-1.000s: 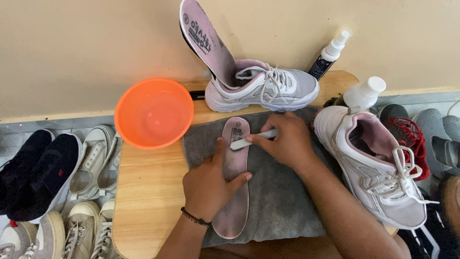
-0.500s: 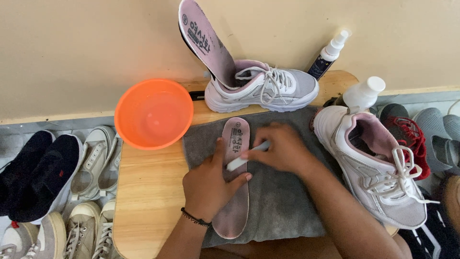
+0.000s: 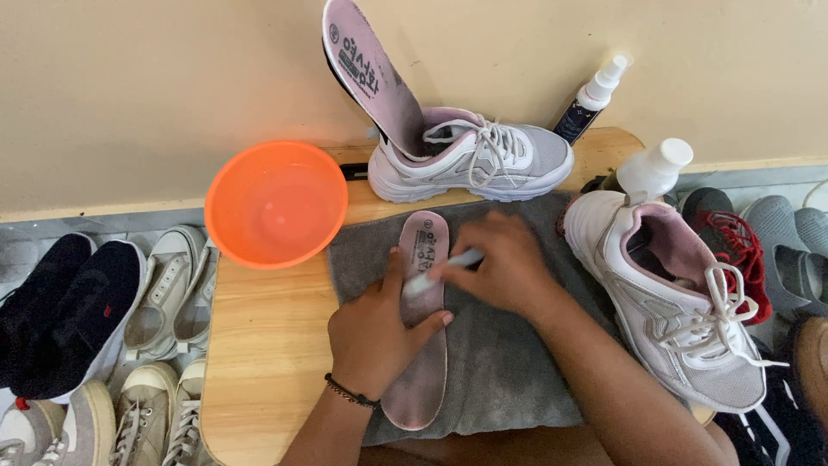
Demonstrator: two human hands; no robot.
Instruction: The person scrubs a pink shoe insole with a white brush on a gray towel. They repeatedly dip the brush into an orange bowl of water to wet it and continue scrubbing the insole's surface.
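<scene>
A light wooden counter (image 3: 267, 345) stands against a cream wall, with a grey towel (image 3: 509, 371) spread over its right half. On the towel lies a pink foam insole (image 3: 420, 380), lengthwise, its toe end pointing toward the wall and its heel near the counter's front edge; dark print shows near the toe, and the surface lower down looks dull and slightly soiled. The left hand (image 3: 375, 332) lies flat over the insole's middle with fingers spread, pinning it down, a dark bracelet at the wrist. The right hand (image 3: 500, 263) is closed around a small white brush (image 3: 444, 270) whose head rests on the insole just above the left thumb. Compared with a second ago, the brush has moved down the insole from the toe end toward the middle and now points lower to the left, while the left hand has stayed put. Behind the towel a white and grey lace-up sneaker (image 3: 474, 160) sits by the wall with a second pink insole (image 3: 371, 73) standing upright in it. A matching sneaker (image 3: 681, 302) rests at the counter's right edge. A round orange plastic bowl (image 3: 276, 203) sits at the left rear, just beside the towel. A dark spray bottle (image 3: 591, 99) leans at the wall, and a white-capped bottle (image 3: 653, 168) stands behind the right sneaker.
</scene>
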